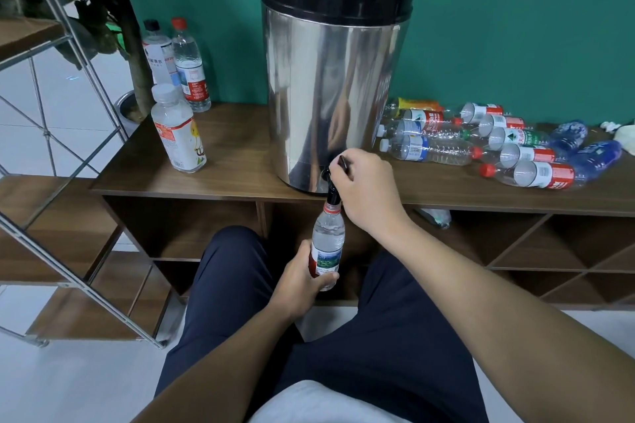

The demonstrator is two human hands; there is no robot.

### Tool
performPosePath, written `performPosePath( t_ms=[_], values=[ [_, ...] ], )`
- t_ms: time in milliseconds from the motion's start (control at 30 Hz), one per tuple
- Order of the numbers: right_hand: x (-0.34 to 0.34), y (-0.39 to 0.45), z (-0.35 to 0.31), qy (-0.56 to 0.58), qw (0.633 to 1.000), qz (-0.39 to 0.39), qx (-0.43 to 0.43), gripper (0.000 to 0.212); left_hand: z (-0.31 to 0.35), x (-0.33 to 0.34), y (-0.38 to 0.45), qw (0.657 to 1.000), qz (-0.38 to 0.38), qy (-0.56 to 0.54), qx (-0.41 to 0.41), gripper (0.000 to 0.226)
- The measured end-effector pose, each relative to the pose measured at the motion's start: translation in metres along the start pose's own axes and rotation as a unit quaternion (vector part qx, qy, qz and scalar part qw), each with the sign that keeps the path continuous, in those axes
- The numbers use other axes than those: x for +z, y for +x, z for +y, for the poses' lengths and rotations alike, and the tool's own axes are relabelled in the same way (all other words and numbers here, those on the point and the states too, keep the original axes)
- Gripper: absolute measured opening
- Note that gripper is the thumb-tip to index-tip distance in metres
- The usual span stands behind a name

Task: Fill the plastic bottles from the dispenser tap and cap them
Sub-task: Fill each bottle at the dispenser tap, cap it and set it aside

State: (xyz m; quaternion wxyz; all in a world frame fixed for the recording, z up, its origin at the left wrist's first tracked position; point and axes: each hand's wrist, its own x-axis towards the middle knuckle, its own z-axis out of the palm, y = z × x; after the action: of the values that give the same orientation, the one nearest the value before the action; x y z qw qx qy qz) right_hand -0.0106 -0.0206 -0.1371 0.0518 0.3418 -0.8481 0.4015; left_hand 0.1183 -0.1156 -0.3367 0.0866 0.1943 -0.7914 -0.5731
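Note:
A tall steel dispenser (330,79) with a black lid stands on the wooden shelf top (237,168). Its black tap (332,189) juts over the front edge. My right hand (367,192) grips the tap's black lever. Directly under the spout my left hand (302,280) holds an uncapped clear bottle (328,239) with a red and white label, upright, its mouth at the spout. Water fills most of the bottle. Three capped, filled bottles (178,130) stand left of the dispenser.
Several empty capped bottles (488,144) lie in a heap on the shelf top right of the dispenser. Open cubbyholes (515,247) sit below. A metal-framed rack (68,182) and a potted plant (134,72) stand at the left. My knees are in front of the shelf.

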Motion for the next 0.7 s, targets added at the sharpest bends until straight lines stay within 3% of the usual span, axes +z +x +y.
performPosePath(
  t_ms=[133, 233, 333, 400, 533, 700],
  values=[
    [-0.011, -0.006, 0.000, 0.092, 0.995, -0.035, 0.009, 0.037, -0.003, 0.001, 0.002, 1.000, 0.001, 0.005, -0.003, 0.054],
    [-0.022, -0.010, 0.014, 0.130, 0.990, -0.002, 0.052, 0.046, -0.005, 0.002, 0.004, 1.000, 0.004, 0.012, -0.014, 0.054],
    [-0.022, -0.004, 0.052, 0.022, 0.998, 0.012, 0.051, 0.033, -0.008, 0.003, 0.006, 1.000, 0.005, 0.018, -0.024, 0.057],
    [-0.020, 0.001, 0.080, -0.076, 0.996, -0.021, 0.046, 0.021, -0.010, 0.003, 0.008, 0.999, 0.005, 0.025, -0.027, 0.058],
    [-0.020, 0.009, 0.112, -0.159, 0.983, -0.082, 0.047, 0.047, -0.013, 0.003, 0.009, 0.999, 0.008, 0.043, -0.027, 0.059],
    [-0.017, 0.015, 0.119, -0.190, 0.970, -0.143, 0.047, 0.054, -0.013, 0.003, 0.008, 0.998, 0.005, 0.058, -0.023, 0.057]
  ],
)
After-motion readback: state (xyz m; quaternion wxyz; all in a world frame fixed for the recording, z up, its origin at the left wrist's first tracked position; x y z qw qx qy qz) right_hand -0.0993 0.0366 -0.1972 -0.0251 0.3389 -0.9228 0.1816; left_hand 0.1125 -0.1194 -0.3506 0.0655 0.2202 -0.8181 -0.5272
